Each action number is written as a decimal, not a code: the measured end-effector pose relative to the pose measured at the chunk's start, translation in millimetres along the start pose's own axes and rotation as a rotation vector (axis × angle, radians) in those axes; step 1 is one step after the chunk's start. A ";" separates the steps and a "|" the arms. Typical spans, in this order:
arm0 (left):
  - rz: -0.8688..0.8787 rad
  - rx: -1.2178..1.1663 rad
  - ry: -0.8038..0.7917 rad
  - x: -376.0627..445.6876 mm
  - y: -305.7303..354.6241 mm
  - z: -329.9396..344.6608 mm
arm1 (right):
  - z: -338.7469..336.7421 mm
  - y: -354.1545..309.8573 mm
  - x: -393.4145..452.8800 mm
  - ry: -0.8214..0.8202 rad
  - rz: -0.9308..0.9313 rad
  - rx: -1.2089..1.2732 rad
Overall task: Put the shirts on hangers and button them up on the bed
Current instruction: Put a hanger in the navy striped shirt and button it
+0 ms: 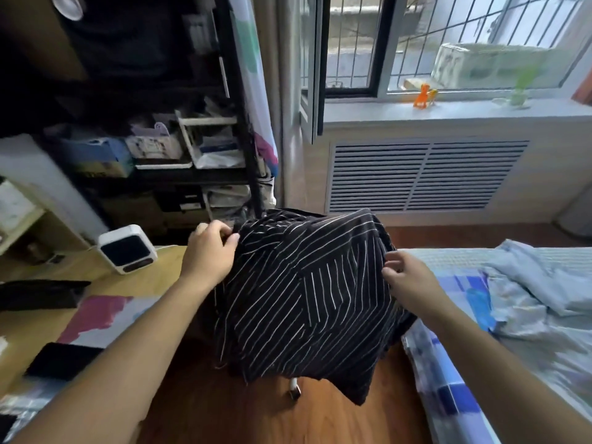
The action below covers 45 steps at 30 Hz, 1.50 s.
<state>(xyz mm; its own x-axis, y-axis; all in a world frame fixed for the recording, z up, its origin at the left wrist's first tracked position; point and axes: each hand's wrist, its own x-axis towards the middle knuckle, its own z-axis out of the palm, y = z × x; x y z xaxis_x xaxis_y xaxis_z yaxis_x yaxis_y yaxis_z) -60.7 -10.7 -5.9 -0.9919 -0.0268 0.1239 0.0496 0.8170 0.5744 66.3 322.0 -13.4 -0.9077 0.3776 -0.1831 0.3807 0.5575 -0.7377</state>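
Gripping the striped shirt, both hands' fingers hold it above wood floor; bed beside.

A white cube-shaped device with a dark face sits tilted on the wooden desk at left, near a flat black object and a pink-and-white sheet. Behind the desk stands a dark shelf unit crammed with boxes and papers, with a patterned curtain hanging beside it. Under the barred window runs a sill holding an orange figure and a small green plant, with a slatted vent cover below and wooden floor in front.
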 end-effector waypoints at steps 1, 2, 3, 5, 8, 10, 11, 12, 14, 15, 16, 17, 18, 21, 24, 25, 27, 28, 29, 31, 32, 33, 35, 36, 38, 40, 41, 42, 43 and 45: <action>-0.025 -0.076 -0.023 2.4 0.6 -1.6 | 2.0 -5.8 1.8 0.009 -0.013 -0.003; -0.024 -0.136 -0.048 5.9 0.7 -1.5 | 3.6 -11.7 2.7 0.020 -0.027 -0.007; -0.004 -0.139 -0.068 8.8 1.0 -1.5 | 5.1 -17.6 3.5 0.030 -0.035 -0.015; 0.048 -0.069 -0.052 15.9 0.1 -0.7 | 9.2 -26.3 6.9 0.047 -0.053 -0.025; 0.064 -0.091 0.034 25.9 12.8 -14.1 | 13.8 -32.9 8.7 0.041 -0.081 -0.023; 0.078 -0.307 0.129 23.3 32.9 -35.7 | 13.1 -34.9 6.9 0.045 -0.104 -0.008; 0.129 -0.438 0.124 14.6 44.5 -49.3 | 10.9 -35.2 5.9 0.066 -0.119 0.017; 0.230 -0.514 0.046 -2.2 57.9 -62.6 | 7.5 -35.2 5.3 0.102 -0.145 0.054; 0.420 -0.414 -0.278 -53.1 73.1 -68.8 | -0.8 -36.2 2.7 0.178 -0.206 0.150; 0.454 -0.262 -0.418 -82.9 72.3 -58.5 | -4.8 -38.6 -0.4 0.201 -0.216 0.207; 0.460 -0.083 -0.464 -110.6 66.5 -41.7 | -7.8 -40.4 -3.4 0.205 -0.220 0.243; 0.447 0.087 -0.427 -135.7 58.0 -23.3 | -8.9 -40.8 -6.4 0.189 -0.229 0.240; 0.425 0.210 -0.343 -155.6 48.2 -5.0 | -7.9 -41.7 -8.1 0.154 -0.237 0.193; 0.438 0.134 -0.138 -174.8 27.0 38.2 | 2.8 -58.9 -9.3 0.026 -0.234 -0.030; 0.429 0.023 -0.195 -172.4 31.8 56.7 | 28.1 -90.2 4.6 0.001 -0.164 -0.129; 0.441 0.009 -0.253 -172.9 33.3 59.4 | 37.9 -101.6 9.0 0.003 -0.123 -0.092; 0.459 -0.012 -0.352 -172.1 30.8 57.4 | 52.8 -116.1 19.9 0.032 -0.032 -0.021; 0.439 -0.061 -0.375 -168.3 26.8 52.9 | 55.6 -119.5 26.2 0.053 -0.009 -0.008; 0.403 -0.115 -0.378 -162.5 23.4 45.3 | 53.8 -120.2 33.5 0.075 0.011 0.010; 0.335 -0.197 -0.323 -146.9 16.4 28.2 | 36.0 -111.9 51.3 0.122 0.074 0.155; 0.312 -0.224 -0.281 -137.5 15.1 19.8 | 21.6 -106.0 58.6 0.128 0.114 0.282; 0.297 -0.249 -0.246 -128.0 17.1 10.0 | 3.2 -99.8 64.9 0.145 0.160 0.431; 0.260 -0.308 -0.226 -109.6 28.0 -8.1 | -42.0 -79.1 72.9 0.249 0.233 0.628; 0.238 -0.342 -0.236 -101.2 35.0 -14.7 | -67.8 -68.4 75.1 0.332 0.232 0.626; 0.195 -0.414 -0.284 -88.1 52.4 -23.3 | -115.0 -55.6 63.7 0.521 0.195 0.577; 0.199 -0.506 -0.369 -83.5 76.1 -25.5 | -144.6 -44.5 39.4 0.595 0.138 0.626; 0.205 -0.585 -0.440 -85.2 90.9 -25.9 | -149.6 -41.4 18.9 0.578 0.097 0.642; 0.205 -0.682 -0.538 -88.9 108.4 -24.5 | -150.0 -36.3 -3.9 0.538 0.042 0.650; 0.215 -0.758 -0.643 -94.6 127.1 -22.7 | -148.1 -32.7 -28.9 0.481 -0.014 0.638; 0.349 -0.769 -0.750 -105.7 164.0 -12.4 | -146.9 -22.6 -80.0 0.332 -0.119 0.589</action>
<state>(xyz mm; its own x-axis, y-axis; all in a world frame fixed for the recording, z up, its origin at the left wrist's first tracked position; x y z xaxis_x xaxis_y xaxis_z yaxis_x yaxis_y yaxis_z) 53.7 118.9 85.2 -0.7164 0.6976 0.0069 0.1399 0.1340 0.9811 156.3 387.8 113.4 -0.7995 0.5976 0.0607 0.0369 0.1496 -0.9881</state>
